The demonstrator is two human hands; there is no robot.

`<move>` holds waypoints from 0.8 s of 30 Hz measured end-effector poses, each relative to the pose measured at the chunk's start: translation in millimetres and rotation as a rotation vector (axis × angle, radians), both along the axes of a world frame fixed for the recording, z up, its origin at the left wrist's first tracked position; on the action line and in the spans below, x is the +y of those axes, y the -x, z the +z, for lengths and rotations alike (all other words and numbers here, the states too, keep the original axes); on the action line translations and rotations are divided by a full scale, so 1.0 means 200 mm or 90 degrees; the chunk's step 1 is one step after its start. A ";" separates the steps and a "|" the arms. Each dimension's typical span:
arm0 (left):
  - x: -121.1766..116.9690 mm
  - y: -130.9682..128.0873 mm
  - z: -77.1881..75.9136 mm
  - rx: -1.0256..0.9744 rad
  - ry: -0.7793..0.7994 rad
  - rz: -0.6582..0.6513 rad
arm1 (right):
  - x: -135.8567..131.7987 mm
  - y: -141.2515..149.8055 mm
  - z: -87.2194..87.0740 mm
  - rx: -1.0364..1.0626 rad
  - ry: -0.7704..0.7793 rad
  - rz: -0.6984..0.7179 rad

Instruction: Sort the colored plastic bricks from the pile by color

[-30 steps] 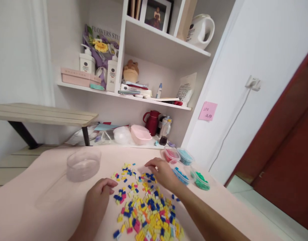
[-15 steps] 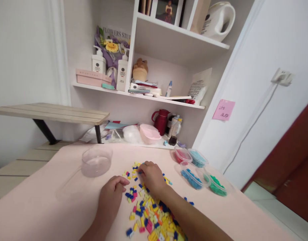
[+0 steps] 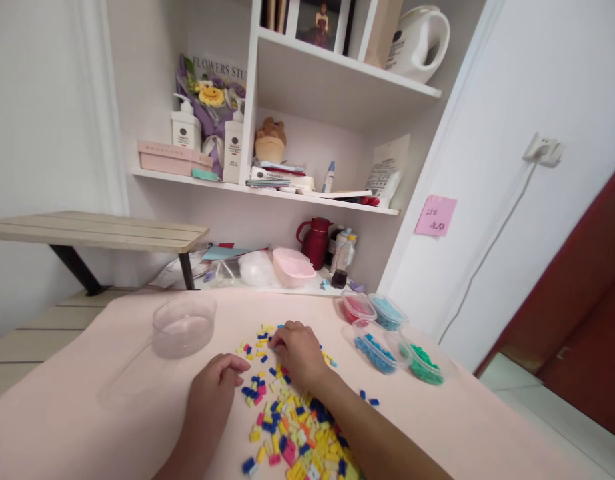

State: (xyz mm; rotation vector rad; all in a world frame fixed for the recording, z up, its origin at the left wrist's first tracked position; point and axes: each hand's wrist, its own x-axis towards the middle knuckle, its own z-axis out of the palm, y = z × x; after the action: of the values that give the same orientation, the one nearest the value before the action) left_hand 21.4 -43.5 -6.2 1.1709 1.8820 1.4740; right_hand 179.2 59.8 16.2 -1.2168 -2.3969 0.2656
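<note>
Many small toy building bricks in yellow, dark blue, pink and orange lie in a loose pile on the table, thinning out toward the back. My right hand is over the far part of the pile, its fingers bent down and closed among the bricks. Whatever its fingertips hold is hidden. Left of the bricks, my left hand rests near the table with its fingers loosely curved and the thumb a little apart. No brick shows in it. A small cluster of blue and pink bricks lies just beside its thumb.
A round clear container stands at the back left of the pink table. On the right sit small clear tubs of red, light blue, blue and green bricks. A cluttered shelf unit rises behind.
The whole view has shifted slightly, so things appear further left. My right hand stays bent over the far bricks, and my left hand keeps about the same place beside the pile.
</note>
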 end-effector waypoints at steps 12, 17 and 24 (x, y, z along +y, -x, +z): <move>-0.02 0.00 0.03 -0.007 0.008 0.004 | 0.10 -0.38 0.31 0.153 -0.097 -0.008; -0.02 0.01 0.04 0.000 0.029 0.005 | 0.13 -0.64 0.30 0.196 -0.136 -0.125; 0.01 0.04 0.03 0.036 0.067 0.009 | 0.15 -0.75 0.18 0.237 -0.085 -0.167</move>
State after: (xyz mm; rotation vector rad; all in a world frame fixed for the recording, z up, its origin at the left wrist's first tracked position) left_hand 13.5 -42.3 -1.2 1.1636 1.9841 1.3439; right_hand 329.0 88.8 52.6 -1.2767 -1.8865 0.2227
